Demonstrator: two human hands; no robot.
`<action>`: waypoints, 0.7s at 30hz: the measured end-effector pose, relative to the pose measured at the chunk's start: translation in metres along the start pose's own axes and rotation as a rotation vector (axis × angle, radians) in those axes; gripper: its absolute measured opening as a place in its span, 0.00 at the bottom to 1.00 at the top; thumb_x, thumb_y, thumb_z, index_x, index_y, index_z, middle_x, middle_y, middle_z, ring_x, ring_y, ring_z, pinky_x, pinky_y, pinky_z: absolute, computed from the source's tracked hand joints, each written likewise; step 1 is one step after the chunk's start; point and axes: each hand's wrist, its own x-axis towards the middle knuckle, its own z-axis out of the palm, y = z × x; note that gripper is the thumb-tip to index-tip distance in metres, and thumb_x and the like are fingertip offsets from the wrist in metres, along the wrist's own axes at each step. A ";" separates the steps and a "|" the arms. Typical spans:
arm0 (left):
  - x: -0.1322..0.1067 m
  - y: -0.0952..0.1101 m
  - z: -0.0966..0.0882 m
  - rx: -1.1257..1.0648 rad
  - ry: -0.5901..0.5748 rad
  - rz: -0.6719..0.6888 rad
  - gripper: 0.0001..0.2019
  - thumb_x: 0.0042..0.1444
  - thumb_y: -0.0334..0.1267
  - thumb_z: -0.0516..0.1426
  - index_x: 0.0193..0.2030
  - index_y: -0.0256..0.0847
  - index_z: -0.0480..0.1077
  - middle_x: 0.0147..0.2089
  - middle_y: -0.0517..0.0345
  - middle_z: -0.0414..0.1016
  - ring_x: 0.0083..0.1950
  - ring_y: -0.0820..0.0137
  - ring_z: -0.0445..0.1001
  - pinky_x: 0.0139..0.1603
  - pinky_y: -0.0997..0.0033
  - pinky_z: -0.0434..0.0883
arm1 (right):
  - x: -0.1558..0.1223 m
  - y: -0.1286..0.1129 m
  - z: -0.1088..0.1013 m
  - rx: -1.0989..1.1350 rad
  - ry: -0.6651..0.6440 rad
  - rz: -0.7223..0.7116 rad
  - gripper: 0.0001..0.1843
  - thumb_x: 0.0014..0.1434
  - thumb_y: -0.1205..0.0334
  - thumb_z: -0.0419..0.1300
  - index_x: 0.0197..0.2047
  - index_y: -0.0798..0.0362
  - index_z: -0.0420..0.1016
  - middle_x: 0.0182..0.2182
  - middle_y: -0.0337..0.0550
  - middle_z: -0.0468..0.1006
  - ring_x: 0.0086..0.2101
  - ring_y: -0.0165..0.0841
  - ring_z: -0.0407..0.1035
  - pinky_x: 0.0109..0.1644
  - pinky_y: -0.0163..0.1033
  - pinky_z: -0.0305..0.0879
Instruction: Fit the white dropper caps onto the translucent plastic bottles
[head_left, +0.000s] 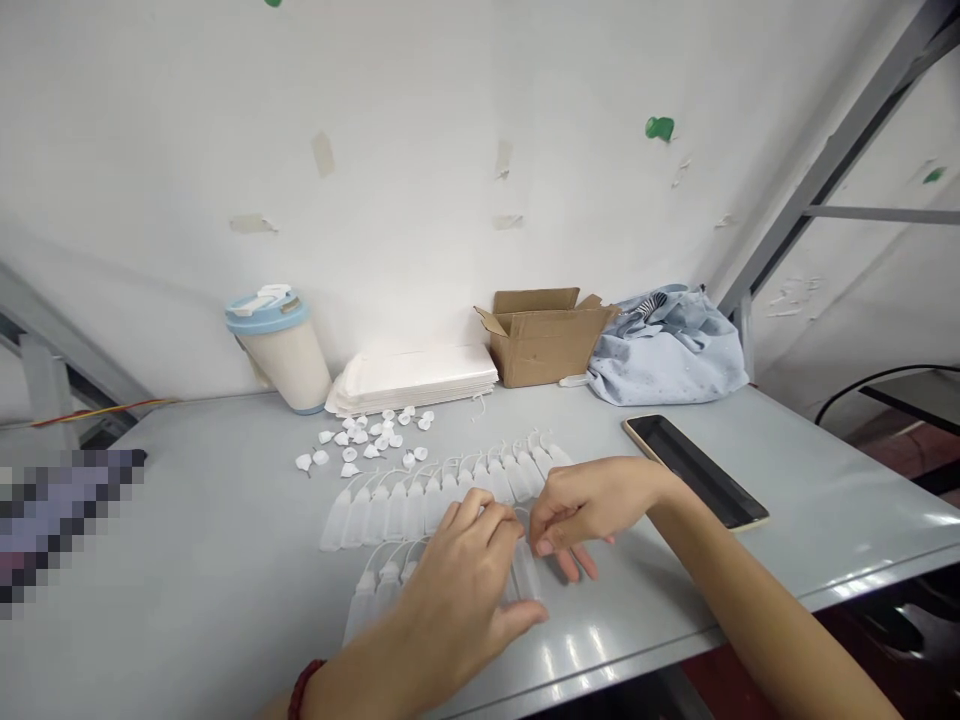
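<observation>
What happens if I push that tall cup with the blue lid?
The cup might tip if pushed near its top, since it's tall and narrows towards its base. Its sides look smooth and undented, so it's probably stiff rather than squashy.

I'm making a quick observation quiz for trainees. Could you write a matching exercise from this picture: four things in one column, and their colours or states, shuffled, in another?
Things:
1. Cup
2. Cardboard box
3. Phone
4. Translucent pieces

Colours or states:
A. Dark-faced, lying flat
B. Laid in rows, partly hidden by the left hand
C. Off-white, with a pale blue lid
D. Brown, open at the top

Right pairs: 1-C, 2-D, 3-A, 4-B
</observation>
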 end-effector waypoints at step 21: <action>0.038 -0.060 -0.042 0.081 0.164 -0.230 0.09 0.56 0.36 0.50 0.34 0.40 0.71 0.38 0.52 0.75 0.46 0.58 0.68 0.41 0.61 0.68 | -0.004 0.068 -0.048 -0.197 1.056 0.080 0.12 0.61 0.61 0.50 0.34 0.57 0.73 0.26 0.44 0.79 0.24 0.29 0.72 0.27 0.33 0.64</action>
